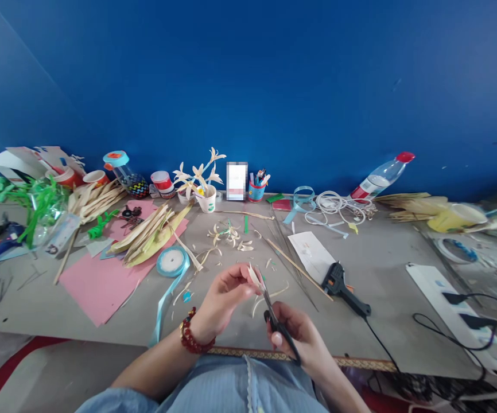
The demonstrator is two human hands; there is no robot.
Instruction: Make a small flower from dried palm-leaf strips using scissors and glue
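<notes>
Between the fingertips of my left hand is a small pale piece of corn husk, pinched and pointing up. My right hand is closed around black-handled scissors, whose blades reach up beside the husk piece; whether they touch it I cannot tell. Behind my hands lie husk petals and thin trimmings. Left of them is a roll of light blue ribbon with its tail hanging toward the front edge. A white paper cup holds husk flowers on blue stems.
A black glue gun rests on the right by a white paper card. Farther right is a white power strip with cables. Dried husks lie on pink paper at left. A bottle leans against the blue wall.
</notes>
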